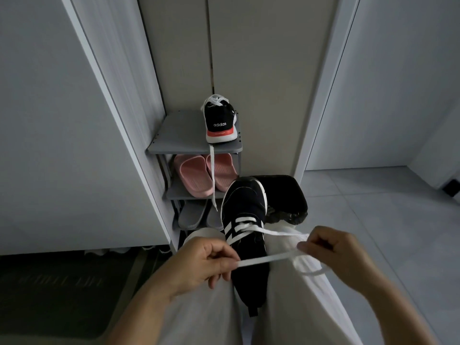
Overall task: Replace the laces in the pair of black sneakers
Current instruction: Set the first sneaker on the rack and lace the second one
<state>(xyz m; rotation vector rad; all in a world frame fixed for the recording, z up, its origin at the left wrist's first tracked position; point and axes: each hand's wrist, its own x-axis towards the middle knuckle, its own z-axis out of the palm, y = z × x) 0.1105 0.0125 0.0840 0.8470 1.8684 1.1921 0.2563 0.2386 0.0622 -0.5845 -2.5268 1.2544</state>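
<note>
1. Black sneakers, 2. The near sneaker (245,235) lies toe-away between the person's knees, at 6 o'clock of centre. The shelf sneaker (220,120) stands heel-on on the top shelf of the shoe rack (179,135), at 12 o'clock from the first.
2. White laces, 2. The near lace (263,258) crosses the near sneaker's lower eyelets and runs out toward 3 o'clock. The hanging lace (212,175) drops from the shelf sneaker toward 6 o'clock.
3. Hands, 2. The left hand (201,262), at 7 o'clock, pinches 1 end of the near lace between thumb and forefinger. The right hand (333,247), at 5 o'clock, has its fingers curled and pinching the same lace, with 1 loop hanging below.
4. Slippers, 4. There are 2 pink slippers (199,174) on the middle shelf and 2 grey slippers (193,214) on the bottom shelf.
5. Black bin (286,197), 1, at 1 o'clock from the near sneaker.
6. Dark mat (62,282), 1, at 8 o'clock.
</note>
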